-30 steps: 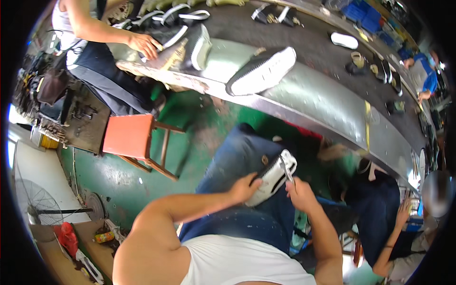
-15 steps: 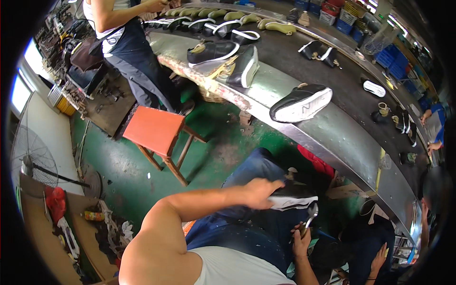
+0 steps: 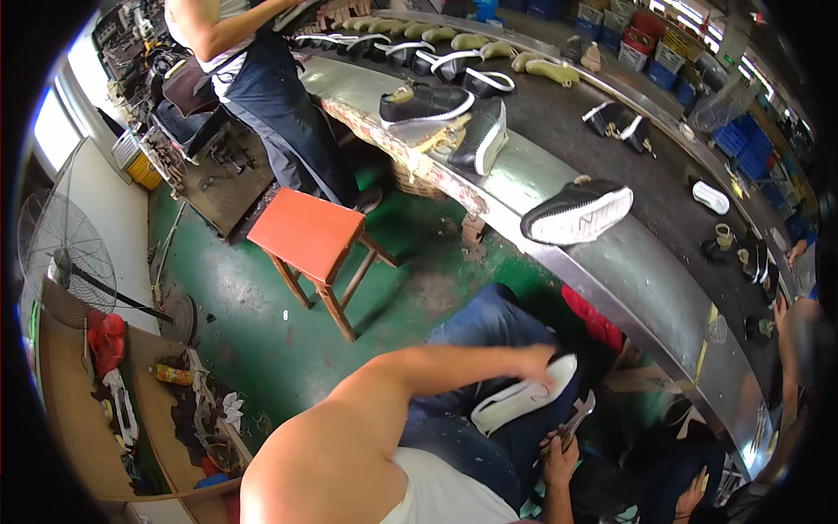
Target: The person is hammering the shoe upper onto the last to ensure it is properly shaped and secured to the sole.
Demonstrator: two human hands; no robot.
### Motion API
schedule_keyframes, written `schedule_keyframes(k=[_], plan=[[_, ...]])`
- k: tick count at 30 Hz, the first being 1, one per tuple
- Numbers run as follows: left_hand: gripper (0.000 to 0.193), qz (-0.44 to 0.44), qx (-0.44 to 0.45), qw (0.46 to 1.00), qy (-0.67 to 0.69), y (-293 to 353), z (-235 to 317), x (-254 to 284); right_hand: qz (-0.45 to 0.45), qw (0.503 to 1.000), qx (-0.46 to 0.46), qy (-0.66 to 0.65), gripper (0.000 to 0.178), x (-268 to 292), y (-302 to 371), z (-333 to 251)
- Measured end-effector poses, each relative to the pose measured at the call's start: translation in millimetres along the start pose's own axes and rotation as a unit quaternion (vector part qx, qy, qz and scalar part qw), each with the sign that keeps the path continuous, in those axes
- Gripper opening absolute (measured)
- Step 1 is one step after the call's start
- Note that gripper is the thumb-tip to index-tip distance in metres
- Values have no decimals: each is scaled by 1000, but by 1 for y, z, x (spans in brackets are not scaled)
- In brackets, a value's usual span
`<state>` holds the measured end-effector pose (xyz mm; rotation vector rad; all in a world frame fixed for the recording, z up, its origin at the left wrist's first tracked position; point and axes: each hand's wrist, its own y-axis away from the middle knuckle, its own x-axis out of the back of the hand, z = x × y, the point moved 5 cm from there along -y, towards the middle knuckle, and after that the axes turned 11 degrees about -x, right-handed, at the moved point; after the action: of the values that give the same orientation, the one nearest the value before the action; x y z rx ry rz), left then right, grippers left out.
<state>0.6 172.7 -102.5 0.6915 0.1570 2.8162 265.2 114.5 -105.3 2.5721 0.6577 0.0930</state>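
Observation:
A shoe with a dark upper and white sole (image 3: 517,407) rests across my lap, its sole turned up. My left hand (image 3: 539,365) lies over one end of it, gripping it, though motion smears the fingers. My right hand (image 3: 560,458) is closed around a pair of metal pincers (image 3: 576,421). Their curved head points up, beside the shoe and apart from it. On the metal bench edge ahead, a black shoe (image 3: 578,214) lies on its side, white sole toward me. Two more black shoes (image 3: 426,104) (image 3: 482,138) are farther left.
A long dark conveyor (image 3: 559,105) carries shoes and several olive shoe lasts (image 3: 552,73). An orange-topped stool (image 3: 305,234) stands left on the green floor. Behind it another person (image 3: 288,105) stands at the bench. A fan (image 3: 65,262) and wooden box (image 3: 65,393) are left; other people's hands show at right.
The shoe on my lap has turned so that its sole faces up. My left hand has shifted right along it. The pincers have tilted in my right hand, and the whole view has swung slightly left.

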Motion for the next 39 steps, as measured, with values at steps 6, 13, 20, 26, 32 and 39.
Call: schedule_keyframes(k=[6,13,20,26,32,39], plan=[[78,18,-21,1000,2,40,-2,-11,-16,995,-43,91,30,2,2,-9],[40,18,-22,968,-248,31,19,-5,-42,973,-49,220,25,-20,-12,-25],[22,59,-126,985,-100,46,9,22,-46,929,-56,364,32,-23,-6,-30],[22,12,-58,966,-250,38,22,-9,-22,921,-53,385,23,-35,5,-42],[24,111,-74,987,-94,39,-16,7,-10,898,-11,440,20,-38,-4,-35],[31,146,-50,966,-207,46,18,23,-70,938,-70,334,24,-35,-25,-66]])
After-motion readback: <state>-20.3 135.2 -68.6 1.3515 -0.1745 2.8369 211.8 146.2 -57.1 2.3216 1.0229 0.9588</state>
